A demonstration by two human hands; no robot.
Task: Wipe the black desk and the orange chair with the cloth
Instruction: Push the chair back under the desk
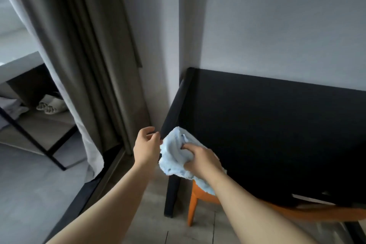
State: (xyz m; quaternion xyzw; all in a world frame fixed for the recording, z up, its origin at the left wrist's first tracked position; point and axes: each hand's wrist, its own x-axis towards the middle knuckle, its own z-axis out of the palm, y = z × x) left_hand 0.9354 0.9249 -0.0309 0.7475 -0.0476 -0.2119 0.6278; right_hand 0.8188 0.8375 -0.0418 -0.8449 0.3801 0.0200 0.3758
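The black desk [267, 128] stands against the grey wall at the right. A light blue cloth [175, 154] is bunched at the desk's near left corner. My right hand [200, 159] grips the cloth from above and presses it on the desk edge. My left hand [146, 144] is just left of the cloth, fingers curled at the desk's corner and touching the cloth's edge. The orange chair [195, 202] is tucked under the desk; one leg and part of its curved back [316, 216] show below my right forearm.
A grey curtain [89, 65] hangs at the left beside a wall column. Behind it is a balcony floor with a black metal rack and pale slippers [49, 105]. A black desk leg [172, 194] stands on the wood-look floor.
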